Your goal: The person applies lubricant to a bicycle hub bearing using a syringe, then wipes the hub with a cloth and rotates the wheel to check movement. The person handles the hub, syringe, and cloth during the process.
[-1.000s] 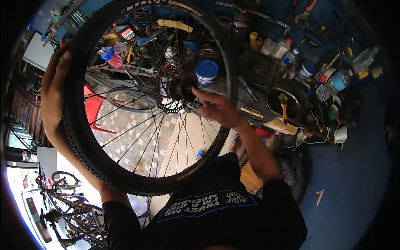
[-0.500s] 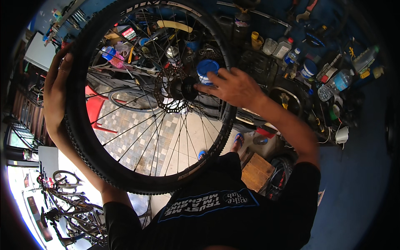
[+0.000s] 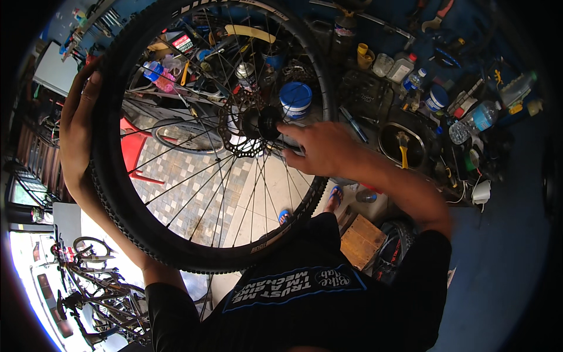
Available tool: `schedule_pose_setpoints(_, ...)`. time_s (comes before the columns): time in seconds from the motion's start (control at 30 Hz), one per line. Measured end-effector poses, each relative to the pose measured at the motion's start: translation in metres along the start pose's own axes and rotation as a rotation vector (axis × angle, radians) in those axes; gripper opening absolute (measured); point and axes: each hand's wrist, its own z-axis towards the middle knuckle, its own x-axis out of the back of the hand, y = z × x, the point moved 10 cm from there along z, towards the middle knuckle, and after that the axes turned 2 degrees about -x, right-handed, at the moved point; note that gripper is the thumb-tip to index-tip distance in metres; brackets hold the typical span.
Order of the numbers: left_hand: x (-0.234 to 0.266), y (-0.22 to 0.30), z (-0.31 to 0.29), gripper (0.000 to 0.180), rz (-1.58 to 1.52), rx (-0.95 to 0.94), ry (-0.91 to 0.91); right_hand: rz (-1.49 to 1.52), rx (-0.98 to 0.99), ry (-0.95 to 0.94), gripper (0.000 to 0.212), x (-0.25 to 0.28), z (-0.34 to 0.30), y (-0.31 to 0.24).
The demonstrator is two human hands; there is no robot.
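Observation:
A bicycle wheel with a knobbly black tyre (image 3: 107,149) stands upright in front of me, its lower edge close to my black shirt. My left hand (image 3: 81,111) grips the tyre at its far left side, fingers bent along the outer tread. At the centre is a dark hub (image 3: 270,123) with a perforated brake disc (image 3: 226,138) beside it. My right hand (image 3: 322,149) reaches across the right side of the rim. Its index finger touches the hub's end, and the thumb is held apart below; the remaining fingers are partly hidden. I see nothing held in it.
Behind the wheel runs a cluttered bench with a blue-lidded tub (image 3: 295,100), a yellow-handled brush in a black basin (image 3: 403,146) and several bottles. A red chair (image 3: 134,149) stands beyond the spokes. A wooden box (image 3: 362,242) sits right of my legs; bicycles (image 3: 97,299) stand lower left.
My right hand has dropped lower, from above the hub to beside it, and its raised fingers have come down. The hub has shifted slightly right. My left hand keeps its hold.

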Motion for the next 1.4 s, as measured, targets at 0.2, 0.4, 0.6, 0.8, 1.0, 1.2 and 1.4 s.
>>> schedule_pose_setpoints(0.2,-0.003,0.000,0.001,0.051,-0.018,0.001,0.020,1.525,-0.148,-0.068,0.049,-0.048,0.013,0.027)
schedule_pose_setpoints(0.4,-0.003,0.005,0.002,0.049,-0.042,0.017,-0.062,2.580,0.169,-0.057,0.040,-0.047,0.008,-0.010)
schedule_pose_setpoints(0.6,-0.012,0.004,0.007,0.049,-0.101,-0.020,-0.084,2.757,0.254,0.078,0.045,-0.046,0.004,-0.003)
schedule_pose_setpoints(0.8,-0.011,0.006,0.009,0.048,-0.091,-0.065,-0.072,2.480,0.272,0.018,0.050,-0.061,0.005,-0.004)
schedule_pose_setpoints(1.0,-0.013,0.018,-0.004,0.044,-0.023,0.004,-0.039,1.259,0.100,0.149,0.053,-0.056,0.010,0.030)
schedule_pose_setpoints(1.2,-0.010,-0.010,0.010,0.041,0.138,0.034,-0.116,-0.086,0.372,0.492,0.056,-0.009,0.002,0.037)
schedule_pose_setpoints(1.4,0.006,-0.037,0.022,0.046,0.211,-0.084,-0.132,-0.308,0.414,0.506,0.056,-0.004,0.005,0.043)
